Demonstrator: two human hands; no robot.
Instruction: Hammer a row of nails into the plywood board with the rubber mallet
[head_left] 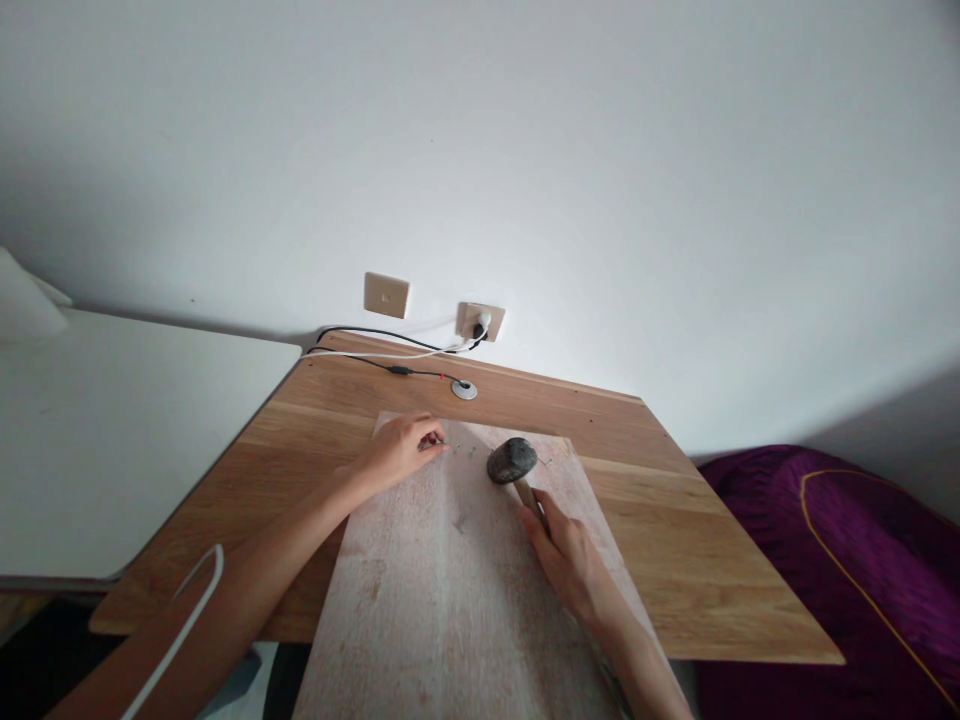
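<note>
A pale whitewashed wooden board [420, 600] lies on the oak desk [660, 520] and runs toward me past the desk's front edge. My left hand [397, 452] rests at the board's far end, its fingertips pinching a small nail [442, 446]. My right hand [568, 565] grips the wooden handle [529, 498] of a hammer. The hammer's dark head [512, 461] sits over the board, a short way right of the nail. Several tiny marks or nail points show on the board's surface, too small to tell apart.
At the desk's back, black and white cables [390, 345] run to a plug in a wall socket [480, 320]. A round cable grommet [464, 390] is set in the desktop. A white table [127, 440] stands to the left, and purple bedding [840, 560] lies to the right.
</note>
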